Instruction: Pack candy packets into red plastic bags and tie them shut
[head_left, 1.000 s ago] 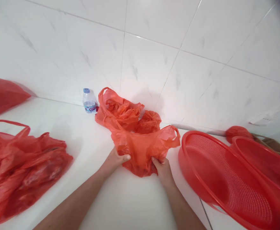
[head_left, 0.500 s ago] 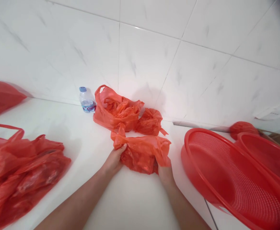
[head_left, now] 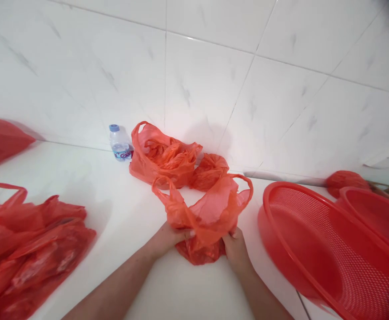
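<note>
Between my two hands is a red plastic bag, its mouth spread and both loop handles standing up. My left hand grips its left side, the thumb lying across the front. On the other side my right hand pinches the plastic, with most of its fingers hidden behind the bag. Something fills the bag's bottom, but I cannot make it out through the plastic. Just behind stands another red bag stuffed with crumpled red plastic, and a small bunched red bag touches its right side.
A small water bottle stands near the tiled wall. To the left lies a large pile of red bags, with another red bag behind it. Red plastic baskets sit at the right, near a red bundle.
The bag's top edge first folded down toward me, then rose again, so its mouth and handles now stand up. Both hands keep hold and have come slightly nearer to me.
</note>
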Demonstrator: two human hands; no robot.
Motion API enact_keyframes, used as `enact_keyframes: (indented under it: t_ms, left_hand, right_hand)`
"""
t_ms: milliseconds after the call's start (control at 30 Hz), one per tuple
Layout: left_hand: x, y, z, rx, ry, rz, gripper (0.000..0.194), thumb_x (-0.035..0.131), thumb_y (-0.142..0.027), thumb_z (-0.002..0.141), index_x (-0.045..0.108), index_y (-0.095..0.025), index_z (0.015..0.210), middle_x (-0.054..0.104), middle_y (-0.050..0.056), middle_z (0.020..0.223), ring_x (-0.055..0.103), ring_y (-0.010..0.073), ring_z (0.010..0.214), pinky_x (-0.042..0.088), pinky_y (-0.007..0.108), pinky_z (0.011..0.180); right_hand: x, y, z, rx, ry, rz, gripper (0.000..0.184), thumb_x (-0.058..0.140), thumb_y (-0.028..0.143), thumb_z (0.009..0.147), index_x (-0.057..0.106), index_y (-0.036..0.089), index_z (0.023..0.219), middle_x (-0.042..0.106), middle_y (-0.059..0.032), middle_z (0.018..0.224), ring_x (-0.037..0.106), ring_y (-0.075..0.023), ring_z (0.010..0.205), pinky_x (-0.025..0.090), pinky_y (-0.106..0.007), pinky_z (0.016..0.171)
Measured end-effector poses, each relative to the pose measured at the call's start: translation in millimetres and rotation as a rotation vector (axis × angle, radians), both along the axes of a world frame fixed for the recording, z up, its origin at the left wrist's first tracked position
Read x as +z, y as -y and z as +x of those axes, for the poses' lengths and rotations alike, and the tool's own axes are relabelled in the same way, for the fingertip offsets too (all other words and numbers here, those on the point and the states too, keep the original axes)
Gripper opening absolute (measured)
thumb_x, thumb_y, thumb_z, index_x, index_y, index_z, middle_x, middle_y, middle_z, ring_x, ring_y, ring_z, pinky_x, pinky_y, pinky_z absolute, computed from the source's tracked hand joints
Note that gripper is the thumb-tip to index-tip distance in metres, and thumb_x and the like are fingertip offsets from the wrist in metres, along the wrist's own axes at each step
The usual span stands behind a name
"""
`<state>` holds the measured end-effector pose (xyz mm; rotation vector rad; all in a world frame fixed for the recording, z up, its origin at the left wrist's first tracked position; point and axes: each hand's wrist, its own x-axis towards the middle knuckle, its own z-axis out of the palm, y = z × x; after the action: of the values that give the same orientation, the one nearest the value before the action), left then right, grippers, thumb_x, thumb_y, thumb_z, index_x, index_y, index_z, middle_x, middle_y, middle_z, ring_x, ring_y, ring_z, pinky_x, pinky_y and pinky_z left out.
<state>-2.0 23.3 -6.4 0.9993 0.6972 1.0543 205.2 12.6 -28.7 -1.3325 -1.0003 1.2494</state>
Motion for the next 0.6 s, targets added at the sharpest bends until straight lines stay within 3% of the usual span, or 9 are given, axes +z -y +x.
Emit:
enact_keyframes:
  t_ms: [67,200,333,467,600]
  left_hand:
    - [-0.1,-1,3,0.055,-0.024,-0.024,0.051,0.073,-0.031,0.071,0.058,-0.023,0.120,0.064,0.010,0.120,0.058,0.0312,0.112,0.045,0.049,0.098]
    - [-4.4,-3,6,0.228,0.068,-0.091,0.050,0.066,-0.035,0.078,0.052,-0.021,0.124,0.059,0.011,0.126,0.056,0.0286,0.114,0.042,0.046,0.101]
    - [-4.0,-5,7,0.251,0.137,-0.114,0.045,0.066,-0.035,0.078,0.052,-0.020,0.118,0.057,0.011,0.129,0.056,0.0275,0.116,0.045,0.044,0.098]
    - [-3.1,-5,7,0.223,0.162,-0.084,0.045,0.068,-0.033,0.077,0.052,-0.019,0.117,0.058,0.011,0.128,0.056,0.0277,0.115,0.047,0.043,0.095]
    - [-4.7,-3,8,0.242,0.162,-0.075,0.045,0.071,-0.034,0.073,0.055,-0.018,0.112,0.062,0.011,0.122,0.058,0.0286,0.112,0.047,0.044,0.094]
  right_hand:
    - [2.2,0,0,-0.034,-0.074,-0.002,0.035,0.066,0.051,0.072,0.064,0.017,0.082,0.068,-0.0038,0.073,0.061,-0.0196,0.064,0.048,-0.029,0.056]
    - [14.3,1,0,-0.120,-0.152,0.052,0.040,0.068,0.050,0.070,0.064,0.020,0.098,0.068,-0.0059,0.096,0.064,-0.0222,0.084,0.051,-0.031,0.068]
    - [18.1,0,-1,-0.165,-0.126,0.065,0.042,0.070,0.048,0.068,0.064,0.022,0.100,0.069,-0.0056,0.094,0.063,-0.0238,0.088,0.052,-0.033,0.070]
    - [12.4,1,0,-0.058,-0.110,0.085,0.042,0.071,0.047,0.067,0.065,0.017,0.095,0.069,-0.0058,0.087,0.064,-0.0235,0.083,0.052,-0.034,0.072]
    - [11.1,5,0,0.039,-0.056,0.120,0.042,0.072,0.043,0.068,0.063,0.017,0.099,0.069,-0.0070,0.095,0.064,-0.0225,0.088,0.051,-0.034,0.077]
